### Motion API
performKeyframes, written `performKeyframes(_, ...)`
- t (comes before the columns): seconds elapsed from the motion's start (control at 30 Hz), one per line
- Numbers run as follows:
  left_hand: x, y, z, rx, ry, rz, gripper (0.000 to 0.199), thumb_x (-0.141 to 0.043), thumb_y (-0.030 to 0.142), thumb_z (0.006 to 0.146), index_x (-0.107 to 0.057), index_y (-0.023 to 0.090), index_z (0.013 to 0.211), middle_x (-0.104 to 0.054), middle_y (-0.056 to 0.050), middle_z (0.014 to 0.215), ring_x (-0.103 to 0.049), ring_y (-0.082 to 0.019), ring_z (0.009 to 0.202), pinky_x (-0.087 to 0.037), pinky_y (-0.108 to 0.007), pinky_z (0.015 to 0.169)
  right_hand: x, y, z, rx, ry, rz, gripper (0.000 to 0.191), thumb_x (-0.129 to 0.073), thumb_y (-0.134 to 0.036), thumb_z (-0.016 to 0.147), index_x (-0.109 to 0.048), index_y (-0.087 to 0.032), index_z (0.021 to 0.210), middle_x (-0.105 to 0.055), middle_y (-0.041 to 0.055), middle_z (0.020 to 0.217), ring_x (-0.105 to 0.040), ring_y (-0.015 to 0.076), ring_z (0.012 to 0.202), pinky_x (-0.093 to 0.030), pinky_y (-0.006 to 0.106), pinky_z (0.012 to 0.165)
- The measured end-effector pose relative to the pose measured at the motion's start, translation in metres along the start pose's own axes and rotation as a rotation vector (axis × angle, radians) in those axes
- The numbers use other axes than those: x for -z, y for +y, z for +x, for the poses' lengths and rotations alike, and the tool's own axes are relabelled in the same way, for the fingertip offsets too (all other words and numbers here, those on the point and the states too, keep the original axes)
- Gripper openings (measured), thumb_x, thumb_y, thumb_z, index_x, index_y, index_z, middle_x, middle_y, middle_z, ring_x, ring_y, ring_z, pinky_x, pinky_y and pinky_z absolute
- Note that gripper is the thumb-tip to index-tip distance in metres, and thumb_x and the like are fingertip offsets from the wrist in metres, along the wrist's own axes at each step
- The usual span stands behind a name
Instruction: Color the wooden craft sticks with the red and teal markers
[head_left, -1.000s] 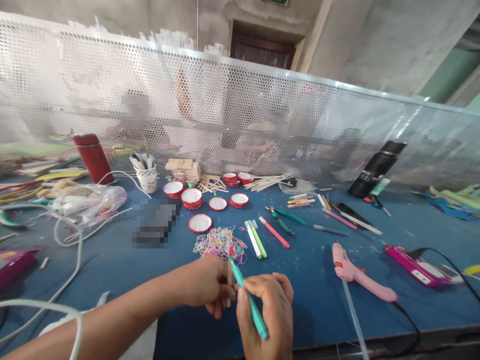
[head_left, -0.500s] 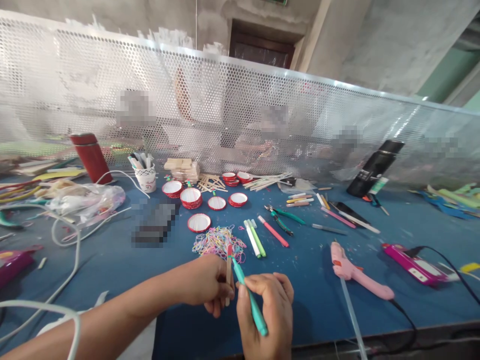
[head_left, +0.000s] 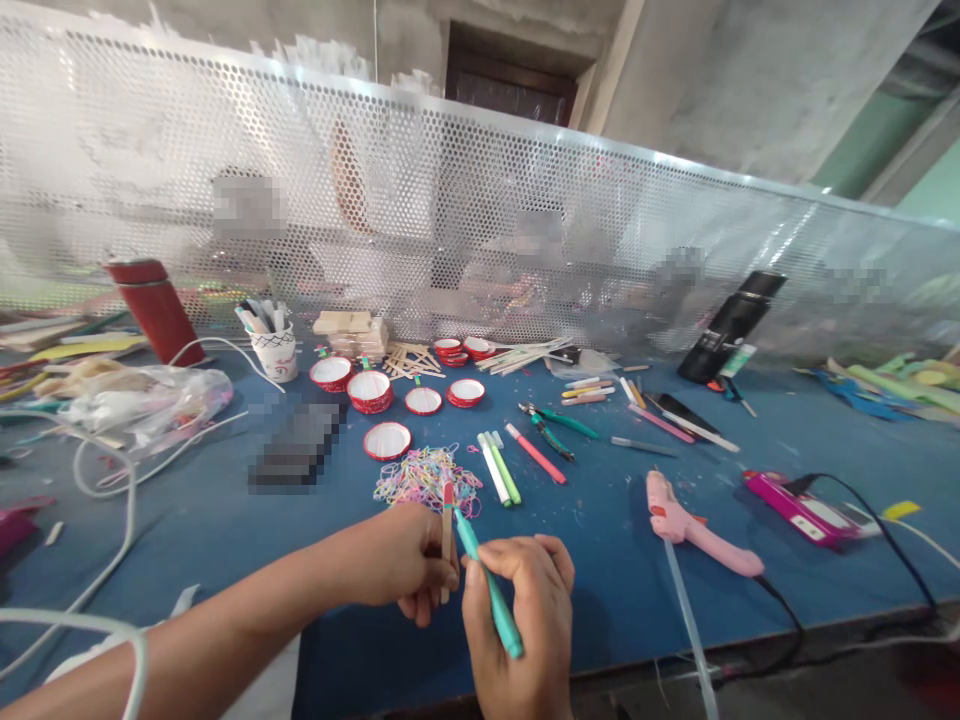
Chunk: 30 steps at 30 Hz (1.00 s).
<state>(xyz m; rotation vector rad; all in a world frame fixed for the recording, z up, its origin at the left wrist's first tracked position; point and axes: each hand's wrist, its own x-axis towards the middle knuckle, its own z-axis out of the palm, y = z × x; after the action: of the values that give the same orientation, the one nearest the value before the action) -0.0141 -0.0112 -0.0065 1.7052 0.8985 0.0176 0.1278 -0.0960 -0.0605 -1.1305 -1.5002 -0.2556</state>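
My left hand (head_left: pixel 416 565) pinches a thin wooden stick (head_left: pixel 446 548) upright; its top end is coloured red with a teal band below. In my right hand (head_left: pixel 521 615) is a teal marker (head_left: pixel 491 590), its tip touching or very near the stick just under the red part. Behind the stick lies a pile of pastel rubber bands (head_left: pixel 424 480). White and green markers (head_left: pixel 499 470) and a red marker (head_left: pixel 535 453) rest to the right of that pile. Several red-rimmed round lids (head_left: pixel 387 441) stand farther back.
A pink glue gun (head_left: pixel 694 530) and a magenta device (head_left: pixel 806 512) lie at the right. Pliers (head_left: pixel 555 425), a black bottle (head_left: pixel 731 330), a red bottle (head_left: pixel 157 312), a cup of pens (head_left: pixel 274 355), a blurred dark phone-like object (head_left: pixel 296 445) and white cables surround the work. A perforated screen (head_left: pixel 420 220) runs behind.
The whole view has shifted slightly, so things appear a little farther left. Both hands keep their hold on the stick and the teal marker, with little change between them.
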Motion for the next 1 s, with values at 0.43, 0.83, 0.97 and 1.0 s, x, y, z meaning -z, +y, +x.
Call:
performKeyframes(0.43, -0.0008, 0.0040, -0.0014, 0.027, 0.011, 0.000, 0.013, -0.052, 0.019, 0.072, -0.059, 0.015, 0.062, -0.058, 0.001, 0.055, -0.060, -0.012, 0.050, -0.049, -0.022, 0.051, -0.0015, 0.0012, -0.0011, -0.004, -0.001, -0.009, 0.009, -0.058, -0.013, 0.086, -0.056, -0.018, 0.093, -0.064, 0.0003, 0.081, -0.061, 0.0141, 0.076, -0.036, 0.040, 0.093)
performKeyframes(0.83, -0.0014, 0.0014, -0.0018, 0.005, 0.005, 0.011, 0.014, -0.052, 0.020, 0.075, -0.061, 0.014, 0.065, -0.058, 0.000, 0.056, -0.059, -0.011, 0.050, -0.049, -0.021, 0.051, -0.0013, -0.0006, 0.0023, 0.016, -0.008, -0.021, 0.008, -0.056, -0.013, 0.087, -0.056, -0.019, 0.092, -0.063, -0.0006, 0.079, -0.060, 0.0140, 0.074, -0.036, 0.039, 0.092)
performKeyframes(0.97, -0.0002, 0.0015, -0.0010, -0.008, -0.002, 0.012, 0.014, -0.051, 0.020, 0.075, -0.061, 0.014, 0.067, -0.059, 0.000, 0.058, -0.060, -0.012, 0.051, -0.049, -0.021, 0.050, -0.0004, -0.0010, 0.0028, 0.032, -0.010, -0.008, 0.009, -0.056, -0.012, 0.086, -0.056, -0.018, 0.092, -0.063, -0.0007, 0.079, -0.060, 0.0140, 0.075, -0.035, 0.039, 0.093)
performKeyframes(1.0, 0.0001, 0.0012, -0.0007, -0.013, -0.006, 0.015, 0.015, -0.051, 0.020, 0.075, -0.062, 0.014, 0.067, -0.060, -0.001, 0.058, -0.060, -0.012, 0.051, -0.049, -0.021, 0.051, 0.0001, -0.0013, 0.0031, 0.036, -0.017, -0.003, 0.009, -0.056, -0.012, 0.086, -0.055, -0.019, 0.092, -0.063, -0.0010, 0.079, -0.061, 0.0138, 0.075, -0.035, 0.039, 0.094)
